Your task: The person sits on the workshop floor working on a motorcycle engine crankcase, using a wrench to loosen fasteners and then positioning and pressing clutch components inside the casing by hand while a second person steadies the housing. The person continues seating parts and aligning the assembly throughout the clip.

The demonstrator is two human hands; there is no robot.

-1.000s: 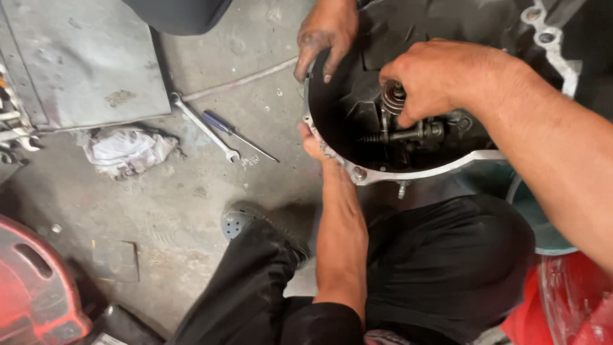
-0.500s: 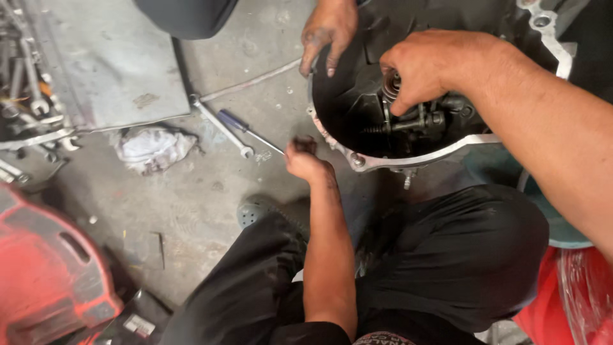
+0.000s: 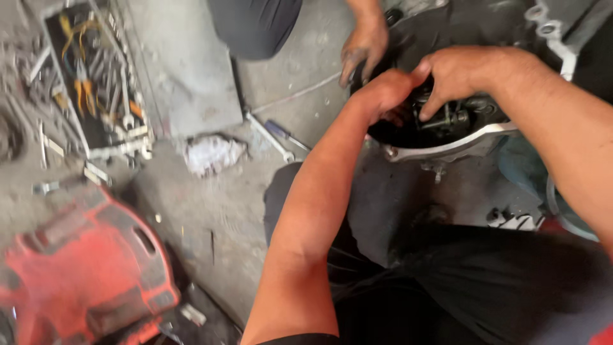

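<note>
Inside the dark metal housing (image 3: 447, 144) at two o'clock, the right hand (image 3: 463, 73) curls its fingers around greasy shaft parts (image 3: 450, 118); the left hand (image 3: 383, 92) reaches in beside it, fingers hidden. Another person's hand (image 3: 363, 46) rests on the rim at twelve o'clock, a wrench (image 3: 271, 137) on the floor at ten.

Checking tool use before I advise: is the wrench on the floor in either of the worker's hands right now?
No. The wrench lies on the concrete, while the left hand and right hand are both at the metal housing.
</note>
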